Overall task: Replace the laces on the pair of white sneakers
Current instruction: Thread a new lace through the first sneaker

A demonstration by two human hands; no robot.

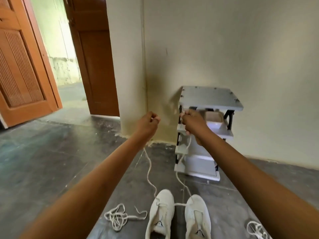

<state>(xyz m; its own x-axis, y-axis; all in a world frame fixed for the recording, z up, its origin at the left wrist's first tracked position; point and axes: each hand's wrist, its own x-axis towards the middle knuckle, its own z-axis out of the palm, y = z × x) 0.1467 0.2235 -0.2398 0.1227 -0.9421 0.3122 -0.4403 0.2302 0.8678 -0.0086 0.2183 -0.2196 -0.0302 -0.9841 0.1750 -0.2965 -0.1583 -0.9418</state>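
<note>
White sneakers [162, 213] stand side by side on the floor below me. Left to right: a loose lace heap [119, 218], my left hand [148, 124] pinching one end of the lace [179, 204], and my right hand [190, 121] clenched around the other. I judge only the first eyelets are threaded.

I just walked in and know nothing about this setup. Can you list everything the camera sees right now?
sneakers: two, white, side by side on the floor, bottom centre
held lace: one, white, from both hands down to the sneakers' toes
loose laces: two tangles, white, on the floor left of the sneakers and at the bottom right
shelf rack: one, grey-white, against the wall
doors: two, brown wood, upper left
floor: dark
left hand: grips one lace end
right hand: grips the other end
</note>
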